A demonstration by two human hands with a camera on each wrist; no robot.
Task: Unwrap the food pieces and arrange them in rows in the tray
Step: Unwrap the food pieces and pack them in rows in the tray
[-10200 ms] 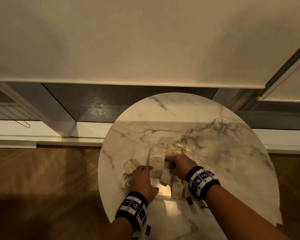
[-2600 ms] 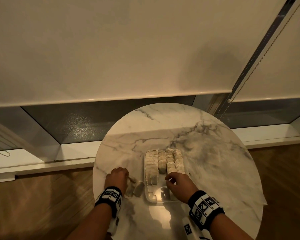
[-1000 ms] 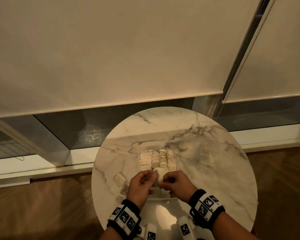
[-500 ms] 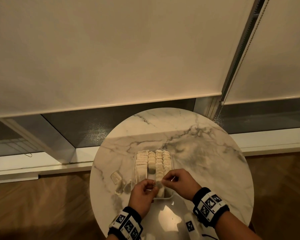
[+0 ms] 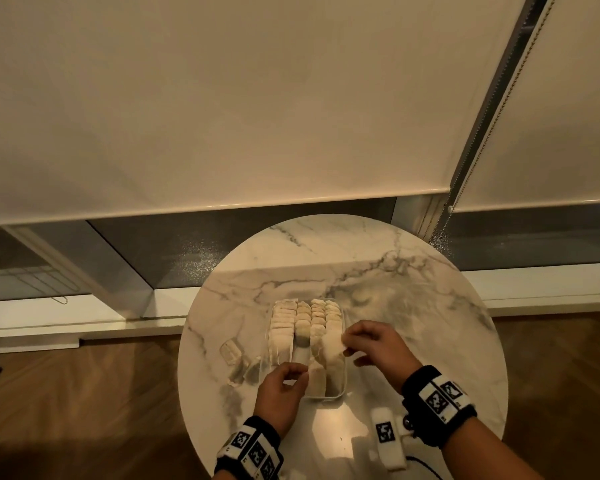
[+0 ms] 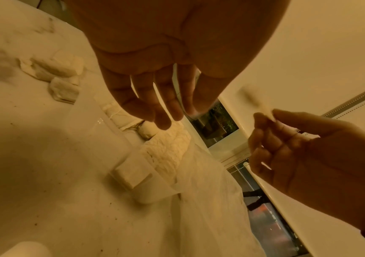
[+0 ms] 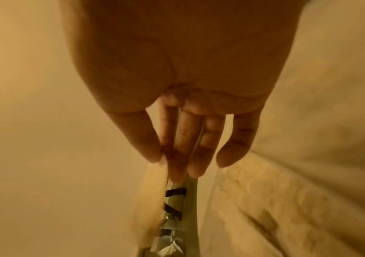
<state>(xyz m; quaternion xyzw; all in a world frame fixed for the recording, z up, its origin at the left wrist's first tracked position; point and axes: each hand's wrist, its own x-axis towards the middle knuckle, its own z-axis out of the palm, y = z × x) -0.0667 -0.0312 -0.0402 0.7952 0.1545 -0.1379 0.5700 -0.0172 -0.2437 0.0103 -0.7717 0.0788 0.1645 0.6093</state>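
Tray (image 5: pixel 340 393) — clear plastic, on round marble table (image 5: pixel 430 306), holding pale food pieces (image 5: pixel 305 315) in rows. Wrapped pieces (image 5: pixel 234 353) loose on table left of tray. Right hand (image 5: pixel 374 344) pinches thin wrapper (image 5: pixel 331 342) over tray's right side. Left hand (image 5: pixel 281 386) at tray's near edge, fingers loosely curled; grasp cannot be told. Wristbands (image 5: pixel 437 400) carry black-white square markers; no readable writing. Left wrist view alone shows tray's corner (image 6: pixel 133 179) close up; right wrist view blurred.
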